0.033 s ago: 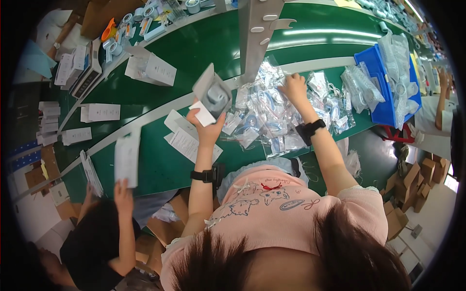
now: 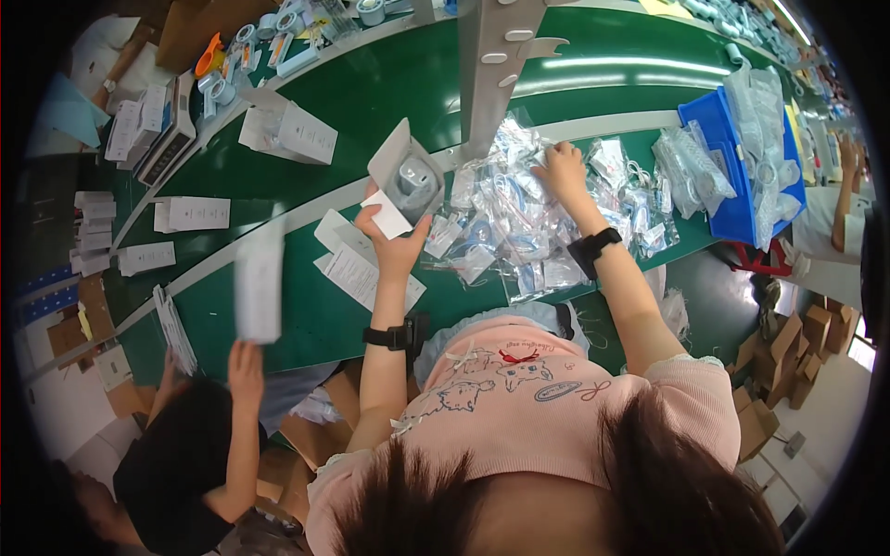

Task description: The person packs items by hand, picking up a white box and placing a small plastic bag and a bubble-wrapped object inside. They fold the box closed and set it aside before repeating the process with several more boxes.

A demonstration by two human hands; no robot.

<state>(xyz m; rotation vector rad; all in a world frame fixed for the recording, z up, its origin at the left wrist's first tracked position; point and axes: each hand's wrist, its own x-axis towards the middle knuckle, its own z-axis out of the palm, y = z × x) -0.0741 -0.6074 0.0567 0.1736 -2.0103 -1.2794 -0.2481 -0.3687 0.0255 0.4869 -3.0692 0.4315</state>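
Note:
My left hand is closed round an open white box, its flap raised. Inside the box lies a rounded grey object, its kind not clear. At the middle right, my right hand rests on a heap of clear plastic bags with white and blue cables and small parts in them. Its thumb stands apart from the fingers, and nothing shows gripped in it. Beneath my left hand, an open white carton with printed text lies flat on the green table.
A metal post rises at the table's middle. On the right stands a blue bin with bubble-wrapped items. White boxes stand to the left. A co-worker's hand holds a blurred white box at my left.
The co-worker's hand at my left has moved to the right with its white box. My own two hands have hardly moved.

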